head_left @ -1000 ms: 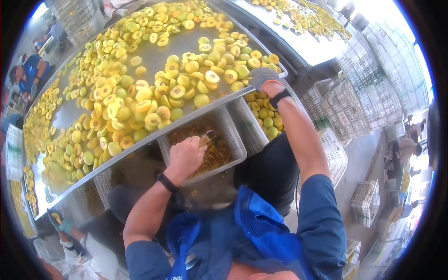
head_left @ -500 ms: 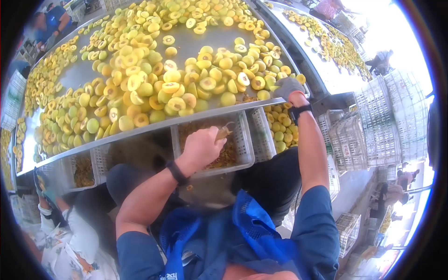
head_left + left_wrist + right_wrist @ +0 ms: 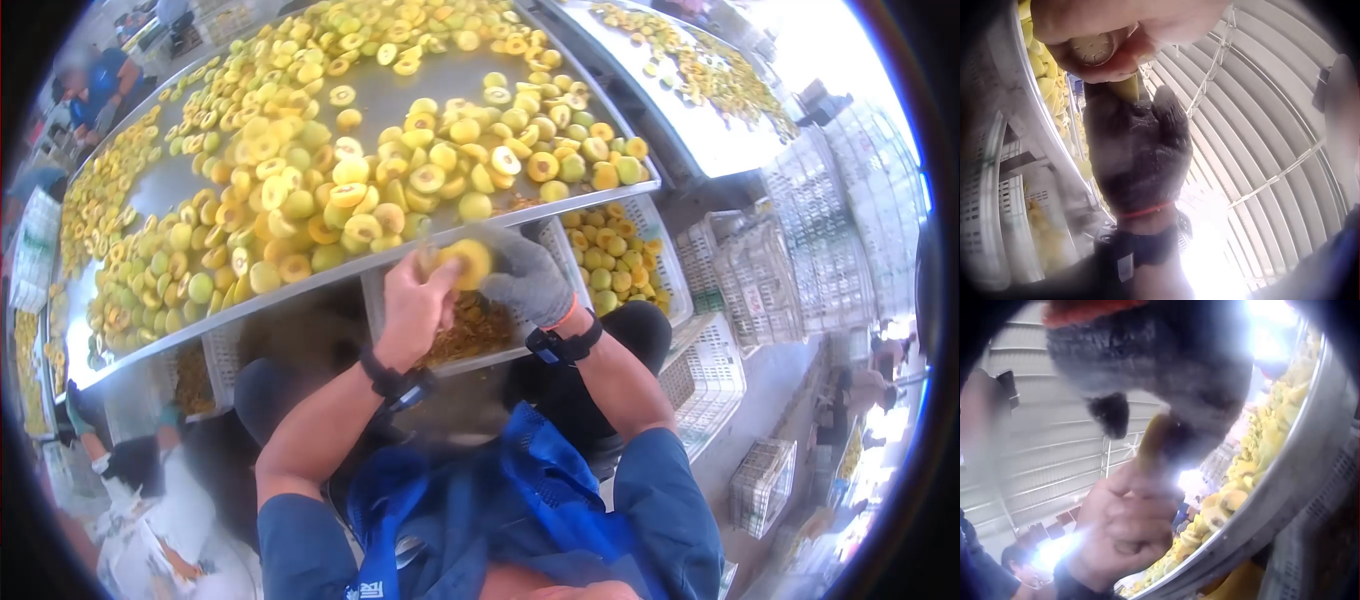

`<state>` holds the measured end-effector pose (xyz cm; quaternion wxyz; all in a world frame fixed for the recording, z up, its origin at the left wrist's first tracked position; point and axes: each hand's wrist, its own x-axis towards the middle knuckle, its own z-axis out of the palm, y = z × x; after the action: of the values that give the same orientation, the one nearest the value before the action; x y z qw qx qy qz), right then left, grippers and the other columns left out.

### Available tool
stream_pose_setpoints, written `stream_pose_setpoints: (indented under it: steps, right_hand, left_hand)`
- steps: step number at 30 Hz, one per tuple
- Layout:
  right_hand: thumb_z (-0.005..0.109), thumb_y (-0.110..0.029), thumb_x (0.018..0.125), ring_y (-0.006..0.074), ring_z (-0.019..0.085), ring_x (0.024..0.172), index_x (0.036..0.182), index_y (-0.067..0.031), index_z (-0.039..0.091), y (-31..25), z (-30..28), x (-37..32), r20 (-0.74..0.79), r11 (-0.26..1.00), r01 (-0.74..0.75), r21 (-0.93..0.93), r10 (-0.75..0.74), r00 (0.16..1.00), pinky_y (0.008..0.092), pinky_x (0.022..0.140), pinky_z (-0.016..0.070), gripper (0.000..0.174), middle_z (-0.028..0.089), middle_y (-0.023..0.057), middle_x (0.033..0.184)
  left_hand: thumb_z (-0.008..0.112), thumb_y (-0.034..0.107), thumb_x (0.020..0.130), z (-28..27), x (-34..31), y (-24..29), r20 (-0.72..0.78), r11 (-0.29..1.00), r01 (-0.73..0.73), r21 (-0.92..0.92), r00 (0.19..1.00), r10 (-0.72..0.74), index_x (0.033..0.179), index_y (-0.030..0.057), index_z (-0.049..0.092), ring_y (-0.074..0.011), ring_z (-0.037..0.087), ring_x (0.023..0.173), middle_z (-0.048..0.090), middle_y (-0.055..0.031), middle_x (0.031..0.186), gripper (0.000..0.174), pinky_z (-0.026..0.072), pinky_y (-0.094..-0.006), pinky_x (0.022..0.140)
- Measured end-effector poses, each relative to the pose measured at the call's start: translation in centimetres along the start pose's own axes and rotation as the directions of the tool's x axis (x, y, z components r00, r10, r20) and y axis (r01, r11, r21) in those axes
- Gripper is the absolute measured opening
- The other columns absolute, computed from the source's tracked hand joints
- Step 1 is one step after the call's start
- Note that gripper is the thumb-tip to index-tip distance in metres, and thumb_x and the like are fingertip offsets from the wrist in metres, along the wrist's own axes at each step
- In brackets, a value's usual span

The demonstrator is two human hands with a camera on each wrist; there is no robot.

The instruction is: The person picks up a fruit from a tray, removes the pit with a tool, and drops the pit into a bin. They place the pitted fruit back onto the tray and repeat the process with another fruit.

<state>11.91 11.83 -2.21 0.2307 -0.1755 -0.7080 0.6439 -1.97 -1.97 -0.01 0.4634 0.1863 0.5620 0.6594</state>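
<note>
My bare left hand [image 3: 408,312] grips a small wooden-handled pitting tool; the round butt of its handle [image 3: 1093,49] shows in the left wrist view. Facing it, my right hand [image 3: 532,278] in a grey glove pinches a yellow peach half [image 3: 468,264], cut side showing in the head view. Left thumb and fingers meet the fruit's near side, and the tool's metal tip is blurred there. Both hands come together just before the metal table's front edge, over a crate [image 3: 520,352] of brown scraps.
Halved peaches are heaped across the metal table [image 3: 180,190]. A white crate [image 3: 680,290] of peach halves stands below its right corner. Stacked crates [image 3: 800,240] rise at right, beside a second fruit-covered table [image 3: 640,75]. Other people work at the far left.
The gloved right hand has come from the table's right corner to the middle, bringing a peach half to the left hand. The left hand stays over the scraps crate with its tool.
</note>
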Motion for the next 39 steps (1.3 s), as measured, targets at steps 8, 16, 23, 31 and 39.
stream_pose_setpoints:
  steps: [8, 16, 23, 31, 39]
  right_hand:
    - [0.069, -0.005, 0.095, 0.0176, 0.063, 0.117, 0.147, -0.0029, 0.055, -2.4, 0.9, 0.3, -0.105, 0.957, -0.281, 0.070, 0.287, 0.952, 0.0310, 0.099, 0.0529, 0.054, 0.068, 0.0099, 0.130]
    - [0.065, -0.011, 0.099, 0.0236, 0.067, 0.115, 0.146, -0.0012, 0.055, -0.9, -1.5, -0.1, -0.272, 0.923, -0.066, -0.380, -0.043, 0.961, 0.0338, 0.098, 0.0531, 0.049, 0.070, 0.0154, 0.127]
    - [0.066, -0.018, 0.101, 0.0295, 0.069, 0.115, 0.148, -0.0020, 0.052, 1.1, -1.4, -0.3, -0.237, 0.839, 0.104, -0.534, -0.267, 0.934, 0.0364, 0.096, 0.0536, 0.052, 0.070, 0.0211, 0.127]
    - [0.066, -0.018, 0.100, 0.0359, 0.072, 0.105, 0.148, -0.0043, 0.053, 1.9, -1.0, -0.6, -0.249, 0.846, 0.181, -0.502, -0.342, 0.906, 0.0392, 0.090, 0.0552, 0.051, 0.072, 0.0218, 0.119]
    - [0.066, -0.015, 0.099, 0.0366, 0.071, 0.107, 0.147, -0.0059, 0.055, 0.3, -3.2, -0.6, -0.072, 0.812, 0.165, -0.560, -0.246, 0.967, 0.0400, 0.092, 0.0545, 0.050, 0.073, 0.0198, 0.119]
  left_hand:
    - [0.060, 0.020, 0.105, 0.9, 0.7, -1.3, -0.001, 0.982, -0.098, 0.159, 0.995, 0.100, 0.112, 0.0005, 0.061, -0.0060, 0.049, 0.048, 0.060, -0.0018, 0.073, 0.021, 0.0394, -0.0228, 0.044]
    - [0.049, 0.023, 0.110, 2.6, -0.4, -1.2, 0.142, 0.964, -0.021, 0.264, 0.990, -0.017, 0.106, 0.0002, 0.059, -0.0067, 0.051, 0.050, 0.061, -0.0034, 0.075, 0.025, 0.0405, -0.0241, 0.047]
    - [0.055, 0.023, 0.107, 3.1, 0.5, -3.2, 0.105, 0.909, -0.095, 0.407, 0.993, 0.056, 0.087, -0.0027, 0.057, -0.0171, 0.057, 0.056, 0.061, -0.0099, 0.065, 0.033, 0.0462, -0.0359, 0.055]
    - [0.056, 0.019, 0.107, 4.1, 0.0, -4.3, 0.088, 0.879, -0.171, 0.444, 0.985, 0.147, 0.089, -0.0039, 0.057, -0.0247, 0.056, 0.058, 0.059, -0.0157, 0.065, 0.030, 0.0454, -0.0421, 0.059]
    - [0.047, 0.027, 0.112, 4.2, -0.8, -2.6, 0.195, 0.956, 0.041, 0.291, 0.976, -0.101, 0.087, 0.0040, 0.049, -0.0103, 0.044, 0.041, 0.047, -0.0014, 0.058, 0.033, 0.0358, -0.0288, 0.038]
